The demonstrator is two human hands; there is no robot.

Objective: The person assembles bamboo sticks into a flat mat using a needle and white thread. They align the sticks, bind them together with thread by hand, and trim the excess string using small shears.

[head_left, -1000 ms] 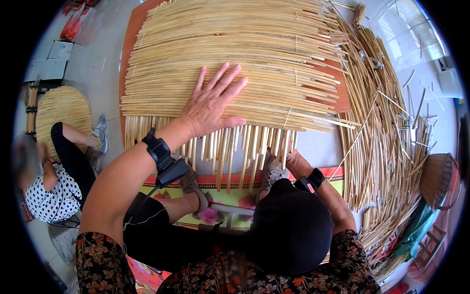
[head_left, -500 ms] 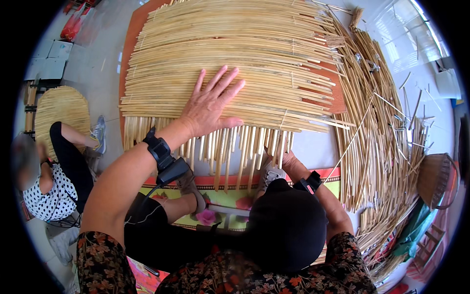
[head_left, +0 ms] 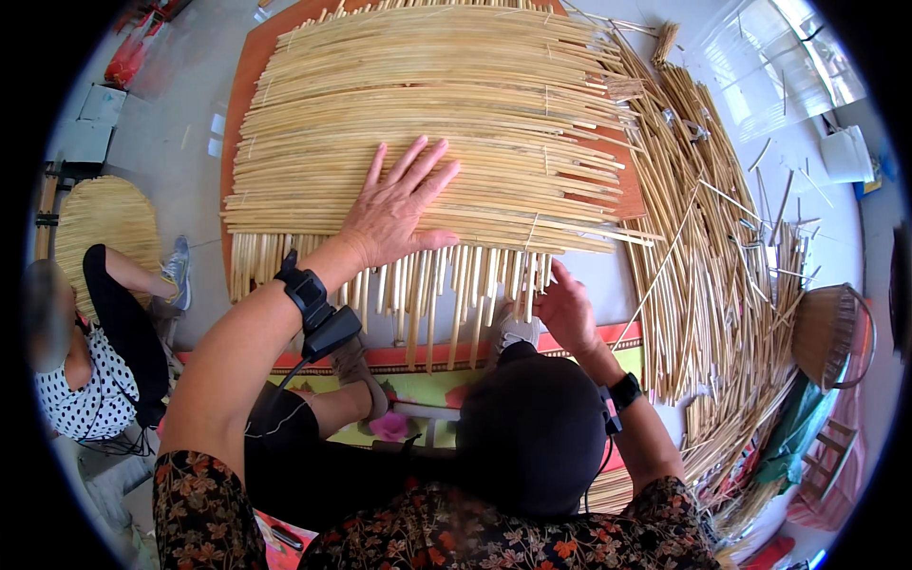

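My left hand (head_left: 399,209) lies flat with fingers spread on a mat of pale reed stalks (head_left: 399,123), laid side by side from left to right. Its thumb rests along the mat's near edge. From beneath that edge, crosswise stalks (head_left: 442,304) stick out toward me at uneven lengths. My right hand (head_left: 568,309) is beside the rightmost of these crosswise ends, below the mat's near right corner. Its fingers are loosely extended upward and apart, with the fingertips close to the stalk ends; whether they touch is unclear. Thin ties cross the mat near its sides.
A reddish-brown board (head_left: 617,180) lies under the mat. Loose stalks (head_left: 703,266) are heaped at the right, near a wicker basket (head_left: 825,337). A person in a dotted top (head_left: 90,385) sits at the left by a rounded reed mat (head_left: 109,223). My black-clad knee (head_left: 527,427) is below my right hand.
My right hand has come up and out from beneath the stalk ends, its fingers now showing. My left hand stays flat on the mat. The whole view has shifted slightly.
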